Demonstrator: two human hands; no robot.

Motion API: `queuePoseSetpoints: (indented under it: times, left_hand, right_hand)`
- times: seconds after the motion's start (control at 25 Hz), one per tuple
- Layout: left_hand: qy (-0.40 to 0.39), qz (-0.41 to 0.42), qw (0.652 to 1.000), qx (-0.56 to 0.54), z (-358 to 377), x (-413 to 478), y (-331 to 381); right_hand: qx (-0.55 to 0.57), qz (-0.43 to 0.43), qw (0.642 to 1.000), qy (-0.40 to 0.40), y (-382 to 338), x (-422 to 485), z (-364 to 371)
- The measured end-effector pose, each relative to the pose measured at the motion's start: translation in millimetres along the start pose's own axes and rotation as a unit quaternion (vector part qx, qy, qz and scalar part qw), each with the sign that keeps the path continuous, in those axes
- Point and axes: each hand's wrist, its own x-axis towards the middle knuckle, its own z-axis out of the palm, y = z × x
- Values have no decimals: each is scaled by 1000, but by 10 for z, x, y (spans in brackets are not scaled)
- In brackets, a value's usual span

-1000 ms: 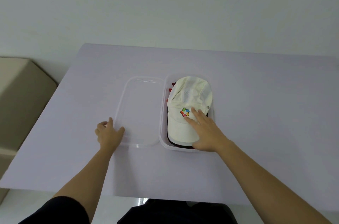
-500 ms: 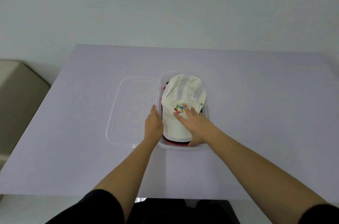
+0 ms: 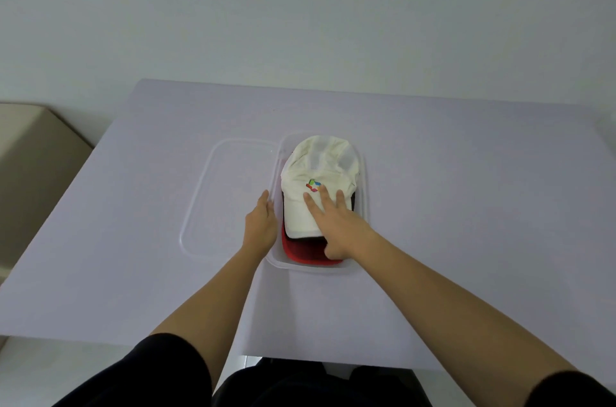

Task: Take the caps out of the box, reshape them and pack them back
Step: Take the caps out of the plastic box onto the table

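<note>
A clear plastic box (image 3: 365, 193) stands at the middle of the table. On top inside it lies a cream-white cap (image 3: 318, 173) with a small coloured logo, its brim toward me. Under it show a dark cap edge and a red cap (image 3: 306, 255). My right hand (image 3: 336, 226) lies flat on the white cap's brim, fingers spread, thumb at the brim's near edge over the red cap. My left hand (image 3: 261, 226) rests against the box's left wall, fingers straight; whether it grips the rim I cannot tell.
The box's clear lid (image 3: 213, 206) lies flat on the lilac table (image 3: 466, 206), directly left of the box. A beige piece of furniture (image 3: 30, 166) stands beyond the table's left edge. A pale wall is behind.
My left hand left the lid's near-left corner and came right to the box's left wall. My right hand stayed on the white cap, which has slid slightly away, uncovering the red cap's brim.
</note>
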Motion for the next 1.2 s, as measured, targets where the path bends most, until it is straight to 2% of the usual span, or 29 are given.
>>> queuePoseSetpoints:
  times: [0.12,0.24,0.32,0.4,0.52,0.64,0.8,1.0,1.2]
  left_hand:
    - [13,-5,1000,-6,13,-11,20]
    - [26,2,1000,6,39,-4,16]
    - [30,1,1000,10,54,0,15]
    - [32,-3,999,12,55,10,9]
    - [36,-5,999,17,70,18,2]
    - [41,-5,999,30,84,10,17]
    - [47,-9,998,35,86,-3,34]
    - [58,-4,997,53,119,5,23]
    - [59,-1,997,59,121,12,9]
  right_hand:
    - [38,-7,979,200,45,-41,-158]
    - [46,-31,909,413,322,-55,-313]
    - [71,-11,867,493,588,-96,-382]
    - [106,27,852,512,844,-157,-396]
    - [114,108,872,464,1246,-213,-145]
    - [122,157,908,369,1587,-239,285]
    - [104,126,962,217,1836,-329,764]
    - [130,100,973,164,1892,-141,745]
    - [42,112,992,46,1964,130,457]
